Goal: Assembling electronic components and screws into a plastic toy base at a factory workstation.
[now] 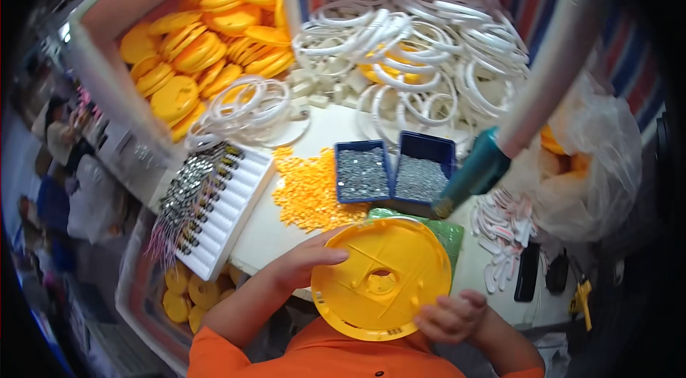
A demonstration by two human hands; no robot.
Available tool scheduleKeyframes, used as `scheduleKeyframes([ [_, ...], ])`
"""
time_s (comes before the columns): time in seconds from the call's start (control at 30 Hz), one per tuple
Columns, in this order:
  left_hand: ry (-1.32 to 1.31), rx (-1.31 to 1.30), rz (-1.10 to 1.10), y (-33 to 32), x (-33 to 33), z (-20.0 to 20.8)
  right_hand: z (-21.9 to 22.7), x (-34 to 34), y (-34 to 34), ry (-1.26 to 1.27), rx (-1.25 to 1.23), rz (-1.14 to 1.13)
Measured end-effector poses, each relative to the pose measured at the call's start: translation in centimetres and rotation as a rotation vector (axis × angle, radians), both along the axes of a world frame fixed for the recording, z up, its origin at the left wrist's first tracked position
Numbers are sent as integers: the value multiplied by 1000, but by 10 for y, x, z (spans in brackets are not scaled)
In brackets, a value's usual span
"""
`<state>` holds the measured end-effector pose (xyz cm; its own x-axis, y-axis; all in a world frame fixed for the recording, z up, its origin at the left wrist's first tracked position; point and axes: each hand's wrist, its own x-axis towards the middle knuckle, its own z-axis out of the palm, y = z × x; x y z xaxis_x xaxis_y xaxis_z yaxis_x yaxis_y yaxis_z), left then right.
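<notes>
My left hand (312,261) grips a round yellow plastic disc (350,299) by its upper left edge, thumb on top and the other fingers hidden behind. The disc is tilted toward me above the table's front edge. It has a hole in the middle, thin raised ribs and small slots near its lower rim. My right hand (455,317) is at the disc's lower right rim, its fingers curled and overlapping the edge. Whether a small part sits in those fingers I cannot make out. Behind the disc lies a green packet (449,239), partly covered.
Two blue trays (362,199) of small metal parts stand beyond the disc, beside small yellow pieces (311,189). A teal-handled tool (471,171) hangs over them. White rings (429,42) and yellow discs (207,49) are heaped behind. A white rack (229,214) with wired parts lies left.
</notes>
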<state>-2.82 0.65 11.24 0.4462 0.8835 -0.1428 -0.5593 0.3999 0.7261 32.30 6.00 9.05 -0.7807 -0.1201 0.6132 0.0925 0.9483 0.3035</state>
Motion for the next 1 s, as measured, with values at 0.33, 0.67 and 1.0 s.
scheduleKeyframes([
  [0.33, -124, -5, 481, -65, -9, -44, -4, -83, 0, 237, -1658, 40],
  [0.67, 2037, 573, 973, 92, -236, 3, -11, -94, 0, 468, -2007, -58],
  [1.0, 2358, 570, 1220, 156, -311, 7, -41, -58, -19, 438, -2049, -261],
])
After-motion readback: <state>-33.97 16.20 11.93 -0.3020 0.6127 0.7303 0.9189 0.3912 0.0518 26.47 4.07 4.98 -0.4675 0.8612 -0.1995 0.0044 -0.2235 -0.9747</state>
